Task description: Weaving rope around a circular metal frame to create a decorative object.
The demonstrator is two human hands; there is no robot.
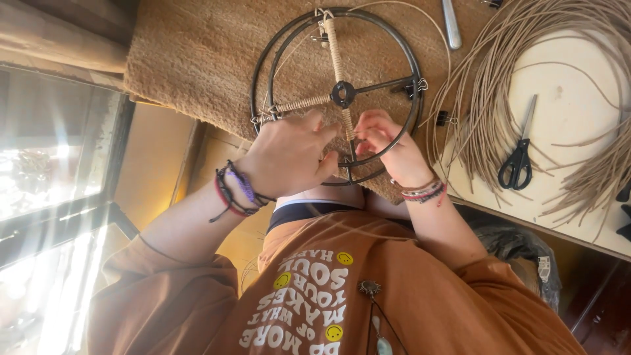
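Head view, looking down past an orange shirt onto a rough brown mat point(197, 59). To the right of it a big loose coil of tan cord point(499, 79) spills over a pale board point(565, 112).

On the mat lies a round wire frame point(414, 66), two rings joined by four spokes to a small hub. The top and left spokes are already bound in cord, and the lower spoke point(348, 125) is bound only partway.

The left hand point(289, 158) is curled shut over the frame's lower edge, with its fingertips against that spoke. The right hand point(394, 148) pinches the cord tight at the wrapping just beside them. The two hands almost touch.

Black scissors point(519, 158) lie on the board among the strands, well apart from the hands. A small binder clip point(414, 87) grips the right spoke at the rim, and another point(445, 118) sits just outside the ring.

From where I stand, the weak spot is that pinch. If either thumb eases off, the last turns could spring loose and leave gaps on the bare metal. One long strand arcs off the top of the frame toward the coil. It could snag the clip or tangle in the heap, and a hard tug would then drag the light frame across the mat. Stiff cord bent sharply round the spoke might also kink or split.
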